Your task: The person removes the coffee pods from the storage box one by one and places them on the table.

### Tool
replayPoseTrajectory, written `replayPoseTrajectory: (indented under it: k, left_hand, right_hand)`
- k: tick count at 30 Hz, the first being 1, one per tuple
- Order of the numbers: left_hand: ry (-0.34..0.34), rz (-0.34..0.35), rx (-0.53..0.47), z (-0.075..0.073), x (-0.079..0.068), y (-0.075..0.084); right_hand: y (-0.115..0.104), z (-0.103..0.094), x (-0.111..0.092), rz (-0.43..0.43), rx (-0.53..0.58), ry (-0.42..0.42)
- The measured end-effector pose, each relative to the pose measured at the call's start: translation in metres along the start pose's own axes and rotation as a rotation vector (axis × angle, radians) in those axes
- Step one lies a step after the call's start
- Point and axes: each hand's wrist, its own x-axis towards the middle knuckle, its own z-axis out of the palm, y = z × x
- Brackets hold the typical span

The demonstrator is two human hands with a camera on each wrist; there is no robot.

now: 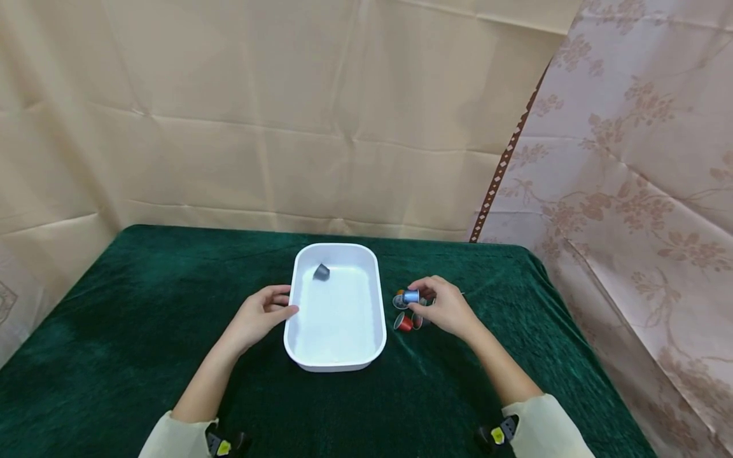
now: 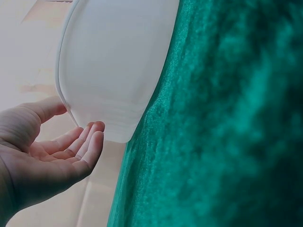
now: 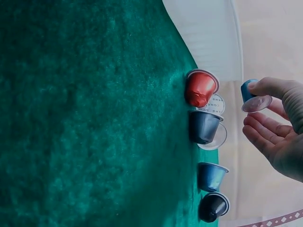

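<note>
A white rectangular tray (image 1: pixel 335 367) stands on the green cloth, with one dark grey coffee capsule (image 1: pixel 321 273) lying near its far left corner. My left hand (image 1: pixel 258 319) holds the tray's left side, thumb at the rim and fingers against the outer wall. Just right of the tray, my right hand (image 1: pixel 448 309) pinches a blue coffee capsule (image 3: pixel 247 90) between thumb and fingers, raised above the cloth. Beneath it lie several more: a red capsule (image 3: pixel 200 89), a dark capsule (image 3: pixel 203 126), another blue capsule (image 3: pixel 211 177) and a black capsule (image 3: pixel 212 208). The right hand partly hides this cluster in the head view.
Dark green velvety cloth (image 1: pixel 143 318) covers the table. Behind the far edge hangs a beige curtain (image 1: pixel 258 127), and a flowered curtain (image 1: pixel 630 191) hangs on the right. A camera strap sits at each wrist, by the pale sleeves.
</note>
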Motion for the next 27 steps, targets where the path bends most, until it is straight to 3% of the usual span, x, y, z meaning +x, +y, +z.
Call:
replayPoseTrajectory:
  k: [27]
  left_hand:
    - [-0.008, 0.012, -0.009, -0.001, 0.001, -0.003]
  right_hand:
    - [0.018, -0.008, -0.011, 0.013, -0.048, 0.037]
